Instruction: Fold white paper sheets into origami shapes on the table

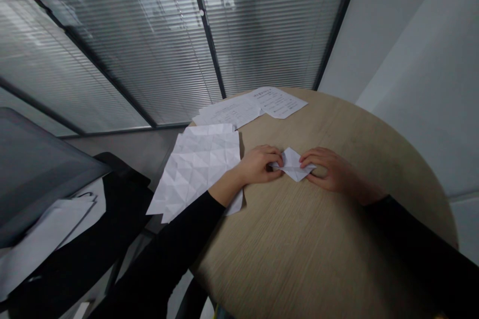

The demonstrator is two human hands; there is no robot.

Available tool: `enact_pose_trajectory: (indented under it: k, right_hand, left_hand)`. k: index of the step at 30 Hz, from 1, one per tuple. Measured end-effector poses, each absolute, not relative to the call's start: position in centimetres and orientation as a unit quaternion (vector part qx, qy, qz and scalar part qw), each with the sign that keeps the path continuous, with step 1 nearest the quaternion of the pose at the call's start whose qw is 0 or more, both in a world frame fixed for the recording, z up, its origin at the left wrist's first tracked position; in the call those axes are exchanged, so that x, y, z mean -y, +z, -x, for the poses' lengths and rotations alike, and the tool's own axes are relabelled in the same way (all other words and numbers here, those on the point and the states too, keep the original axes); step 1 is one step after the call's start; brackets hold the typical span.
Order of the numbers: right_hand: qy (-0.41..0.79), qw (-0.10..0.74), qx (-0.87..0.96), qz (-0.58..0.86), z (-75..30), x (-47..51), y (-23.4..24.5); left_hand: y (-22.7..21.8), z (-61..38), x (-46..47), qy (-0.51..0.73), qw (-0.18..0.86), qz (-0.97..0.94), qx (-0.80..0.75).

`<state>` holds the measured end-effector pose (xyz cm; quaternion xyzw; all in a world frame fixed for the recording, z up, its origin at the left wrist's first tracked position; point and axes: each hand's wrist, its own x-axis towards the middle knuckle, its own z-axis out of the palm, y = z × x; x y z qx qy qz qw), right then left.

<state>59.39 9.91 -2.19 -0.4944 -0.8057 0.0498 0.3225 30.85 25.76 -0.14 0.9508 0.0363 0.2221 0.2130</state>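
Note:
A small folded piece of white paper (293, 162), roughly diamond-shaped with a crease across its middle, lies between my two hands on the wooden table. My left hand (261, 163) pinches its left corner, fingers curled over and the thumb on the near side. On the opposite corner, my right hand (329, 169) has its fingers and thumb closed in the same way. Left of my left hand, beside the wrist, are large creased white sheets (202, 154) marked with a grid of triangular folds. My left forearm crosses their near right part.
Printed sheets (282, 103) lie at the round table's (307, 249) far edge. Beyond stands a glass partition with blinds (149, 35); a white wall (419, 60) is at right. At left, a chair (127, 209) holds more white papers (48, 241).

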Motion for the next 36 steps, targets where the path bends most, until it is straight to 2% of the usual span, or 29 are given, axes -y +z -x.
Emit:
enact_pose_trajectory:
  k: [10, 14, 19, 24, 36]
  right_hand:
    - [0.066, 0.365, 0.771, 0.518, -59.2, -10.6, -2.6]
    - [0.062, 0.387, 0.731, 0.559, -59.0, -11.0, -3.4]
    - [0.039, 0.373, 0.688, 0.622, -58.5, -11.1, -4.1]
    - [-0.018, 0.317, 0.743, 0.589, -57.6, -10.9, -3.4]
    - [0.035, 0.204, 0.801, 0.561, -58.1, -9.9, -4.8]
  left_hand:
    - [0.0, -31.2, -25.8, 0.237, 0.245, -0.94, -0.029]
    - [-0.1, -31.3, -25.7, 0.228, 0.251, -0.937, -0.078]
    - [-0.5, -31.3, -25.6, 0.267, 0.268, -0.913, -0.153]
    - [-1.0, -31.5, -26.1, 0.249, 0.229, -0.938, -0.07]
    - [-0.9, -31.0, -26.2, 0.233, 0.179, -0.954, -0.066]
